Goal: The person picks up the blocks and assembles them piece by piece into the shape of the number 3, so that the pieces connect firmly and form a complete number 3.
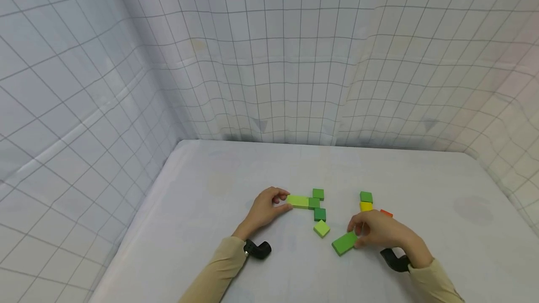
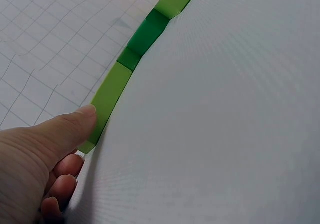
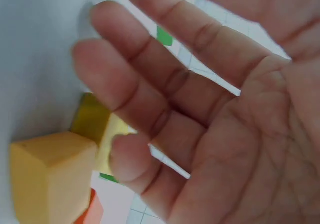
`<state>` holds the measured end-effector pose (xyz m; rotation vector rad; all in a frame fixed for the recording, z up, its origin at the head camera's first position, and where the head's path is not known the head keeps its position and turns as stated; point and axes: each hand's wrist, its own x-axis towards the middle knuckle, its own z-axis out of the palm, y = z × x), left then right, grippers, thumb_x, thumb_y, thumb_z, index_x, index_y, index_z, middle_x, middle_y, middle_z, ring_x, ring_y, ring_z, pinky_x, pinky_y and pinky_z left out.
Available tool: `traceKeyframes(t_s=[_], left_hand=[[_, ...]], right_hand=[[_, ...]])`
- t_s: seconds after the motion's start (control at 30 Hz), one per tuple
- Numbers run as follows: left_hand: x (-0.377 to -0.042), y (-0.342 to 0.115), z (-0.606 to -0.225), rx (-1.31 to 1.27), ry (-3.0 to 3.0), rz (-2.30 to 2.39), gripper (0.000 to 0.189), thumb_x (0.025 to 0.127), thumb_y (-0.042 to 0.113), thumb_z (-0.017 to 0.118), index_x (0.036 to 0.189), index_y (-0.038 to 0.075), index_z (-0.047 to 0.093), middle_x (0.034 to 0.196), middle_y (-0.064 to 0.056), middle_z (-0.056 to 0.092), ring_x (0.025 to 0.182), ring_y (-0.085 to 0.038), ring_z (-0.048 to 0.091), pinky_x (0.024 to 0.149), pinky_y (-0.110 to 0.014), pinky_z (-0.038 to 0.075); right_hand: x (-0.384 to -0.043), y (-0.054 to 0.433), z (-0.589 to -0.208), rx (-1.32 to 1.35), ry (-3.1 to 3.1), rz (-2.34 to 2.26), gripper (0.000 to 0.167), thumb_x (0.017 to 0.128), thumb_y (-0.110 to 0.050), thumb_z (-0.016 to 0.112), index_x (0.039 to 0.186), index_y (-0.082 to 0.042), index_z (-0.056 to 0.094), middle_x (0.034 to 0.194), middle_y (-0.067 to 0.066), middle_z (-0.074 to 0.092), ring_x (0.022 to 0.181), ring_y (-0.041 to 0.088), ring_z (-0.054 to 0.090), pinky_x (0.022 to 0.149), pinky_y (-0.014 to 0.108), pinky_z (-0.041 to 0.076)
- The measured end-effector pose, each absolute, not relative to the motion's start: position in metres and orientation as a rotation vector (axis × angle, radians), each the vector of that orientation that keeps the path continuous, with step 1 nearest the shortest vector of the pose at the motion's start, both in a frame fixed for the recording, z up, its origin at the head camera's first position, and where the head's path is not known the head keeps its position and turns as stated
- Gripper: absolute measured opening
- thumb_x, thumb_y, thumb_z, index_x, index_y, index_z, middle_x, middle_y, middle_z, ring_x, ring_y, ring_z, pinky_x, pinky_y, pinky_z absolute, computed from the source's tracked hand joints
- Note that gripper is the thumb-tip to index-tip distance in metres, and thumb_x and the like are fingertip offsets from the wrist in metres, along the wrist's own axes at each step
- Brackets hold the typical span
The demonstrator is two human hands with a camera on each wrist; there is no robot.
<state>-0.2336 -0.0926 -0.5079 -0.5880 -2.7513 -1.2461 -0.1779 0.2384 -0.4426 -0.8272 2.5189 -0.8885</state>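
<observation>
In the head view, the right hand (image 1: 381, 230) pinches the right end of the long green block (image 1: 344, 243) between thumb and bent fingers. This block lies to the left and near side of these fingers, over the bench (image 1: 273, 284); whether it touches the surface, I cannot tell. Its long axis is slanted, from near left to far right, and the lime square (image 1: 322, 228) is just beyond its far left side, apart from it. The right hand is clearly the nearer one to both. The left hand (image 1: 267, 205) holds the left end of the lime block (image 1: 297, 201), whose long axis runs left to right, its right end meeting a small green block (image 1: 314, 203).

In the left wrist view, the thumb presses on the side of the lime block, and the other fingers are curled near its end.

In the right wrist view, one fingertip meets the long green block at the upper edge. The remaining fingers hold nothing, and the smallest is close beside a yellow block (image 3: 92, 116).
</observation>
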Motion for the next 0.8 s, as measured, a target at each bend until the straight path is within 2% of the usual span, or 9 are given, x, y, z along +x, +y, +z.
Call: traceKeyframes(t_s=[0.53, 0.8], left_hand=[[-0.233, -0.092, -0.507, -0.600, -2.739, -1.247, 0.033, 0.083, 0.029, 0.075, 0.110, 0.012, 0.067, 0.092, 0.005, 0.058, 0.079, -0.010, 0.050, 0.073, -0.027, 0.042], [-0.234, -0.093, -0.507, -0.624, -2.720, -1.237, 0.033, 0.083, 0.030, 0.075, 0.110, 0.011, 0.067, 0.092, 0.005, 0.058, 0.079, -0.010, 0.050, 0.072, -0.028, 0.042]], right_hand=[[-0.155, 0.203, -0.458, -0.906, 2.621, -0.799, 0.028, 0.070, -0.046, 0.080, 0.087, -0.028, 0.069, 0.074, -0.015, 0.050, 0.067, 0.003, 0.047, 0.059, 0.022, 0.041], [-0.151, 0.181, -0.463, -0.989, 2.703, -0.740, 0.032, 0.069, -0.050, 0.079, 0.087, -0.026, 0.072, 0.075, -0.017, 0.046, 0.068, 0.002, 0.045, 0.059, 0.021, 0.039]])
